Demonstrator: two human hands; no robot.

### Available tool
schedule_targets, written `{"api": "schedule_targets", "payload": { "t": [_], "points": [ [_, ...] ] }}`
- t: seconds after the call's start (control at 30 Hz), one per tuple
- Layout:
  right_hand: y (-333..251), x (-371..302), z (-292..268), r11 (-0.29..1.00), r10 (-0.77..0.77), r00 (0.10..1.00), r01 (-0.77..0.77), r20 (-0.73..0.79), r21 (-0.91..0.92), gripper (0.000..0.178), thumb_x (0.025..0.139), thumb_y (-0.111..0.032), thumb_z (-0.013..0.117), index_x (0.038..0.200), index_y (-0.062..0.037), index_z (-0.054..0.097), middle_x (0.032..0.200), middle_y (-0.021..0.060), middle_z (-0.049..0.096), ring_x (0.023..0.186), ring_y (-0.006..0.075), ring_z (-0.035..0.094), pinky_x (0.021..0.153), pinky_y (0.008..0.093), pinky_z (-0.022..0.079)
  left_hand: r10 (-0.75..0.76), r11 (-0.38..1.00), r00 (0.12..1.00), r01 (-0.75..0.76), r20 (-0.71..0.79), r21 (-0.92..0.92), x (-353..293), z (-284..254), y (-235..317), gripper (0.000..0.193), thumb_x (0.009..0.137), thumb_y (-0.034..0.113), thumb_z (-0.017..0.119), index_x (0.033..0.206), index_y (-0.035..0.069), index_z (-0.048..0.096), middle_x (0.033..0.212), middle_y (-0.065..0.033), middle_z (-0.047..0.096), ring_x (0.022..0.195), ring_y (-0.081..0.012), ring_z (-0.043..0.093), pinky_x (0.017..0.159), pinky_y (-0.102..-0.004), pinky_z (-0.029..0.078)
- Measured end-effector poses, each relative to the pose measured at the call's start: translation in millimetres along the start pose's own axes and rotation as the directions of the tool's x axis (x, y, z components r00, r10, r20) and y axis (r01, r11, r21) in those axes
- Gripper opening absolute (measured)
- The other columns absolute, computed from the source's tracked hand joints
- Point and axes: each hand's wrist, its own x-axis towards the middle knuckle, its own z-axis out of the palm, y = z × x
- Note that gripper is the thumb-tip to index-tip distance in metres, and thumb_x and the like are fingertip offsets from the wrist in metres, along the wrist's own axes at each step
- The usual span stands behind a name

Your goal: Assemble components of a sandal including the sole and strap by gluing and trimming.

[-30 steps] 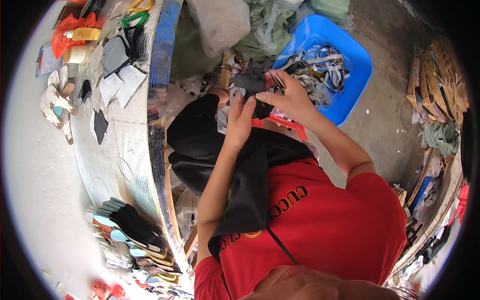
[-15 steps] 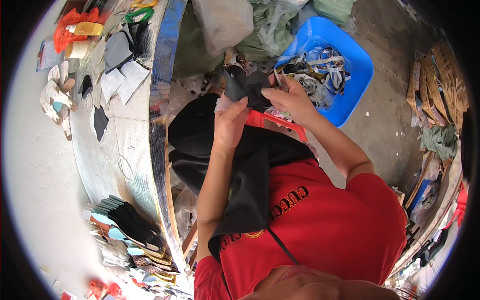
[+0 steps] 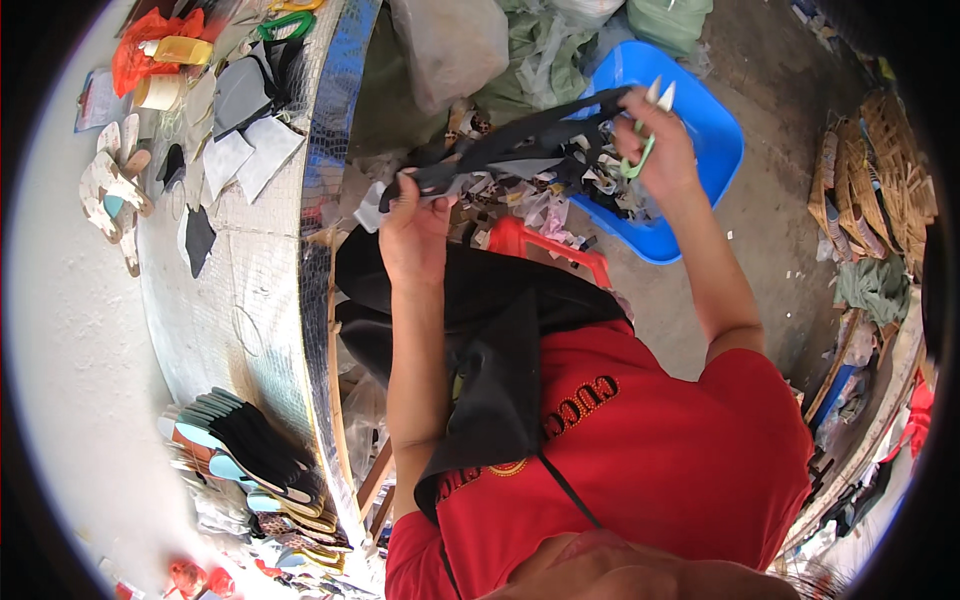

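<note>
Between my two hands a strip of black fabric (image 3: 520,140) is stretched out, with a grey piece hanging along it. My left hand (image 3: 412,225) grips its left end, where a pale white scrap (image 3: 370,208) also sticks out. The other end is pinched in my right hand (image 3: 655,145), which is raised over the blue tub (image 3: 725,140). Scissors (image 3: 638,160) with light green handles are also in my right hand, their blades pointing up and away from the fabric. Scraps and strips (image 3: 610,185) lie in the tub beneath.
On my left stands a worktable (image 3: 262,290) with grey and white cloth pieces (image 3: 240,95), a yellow bottle (image 3: 183,50) and stacked soles (image 3: 250,440). Behind the tub are plastic bags (image 3: 450,45). A red stool (image 3: 560,250) is below my hands; woven baskets (image 3: 870,170) stand far right.
My hands have drawn apart, the left moving left and the right moving up and right. The bunched black fabric is now pulled into a long strip, and the scissors show more clearly.
</note>
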Motion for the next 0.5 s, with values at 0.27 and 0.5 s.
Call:
{"api": "schedule_targets", "payload": {
  "t": [0.27, 0.5],
  "points": [
    [-116.6, 47.6, -115.9, 0.96, -0.192, 0.908, 0.252, -0.373, 0.121, 0.007, 0.094, -0.009, 0.053, 0.089, -0.0045, 0.049, 0.074, 0.0039, 0.046, 0.057, 0.0131, 0.041, 0.045, 0.0267, 0.028, 0.033, 0.992, 0.995, -0.043, -0.09, -0.116, 26.9, -76.4, 26.4, 0.009, 0.098, 0.016, 0.054, 0.1, 0.008, 0.057, 0.081, -0.0001, 0.058, 0.076, -0.0115, 0.054, 0.075, -0.0269, 0.044],
    [-230.5, 74.6, -239.8, 0.903, -0.376, 0.732, 0.428, -0.568, -0.045, 0.012, 0.097, -0.008, 0.048, 0.087, -0.0055, 0.042, 0.077, 0.0068, 0.044, 0.059, 0.0164, 0.042, 0.047, 0.0286, 0.029, -0.005, 0.982, 0.939, -0.06, -0.344, -0.177, 50.8, -130.6, 38.7, 0.016, 0.101, 0.019, 0.046, 0.091, 0.006, 0.049, 0.075, -0.0043, 0.054, 0.076, -0.0208, 0.055, 0.069, -0.034, 0.045]
  ]
}}
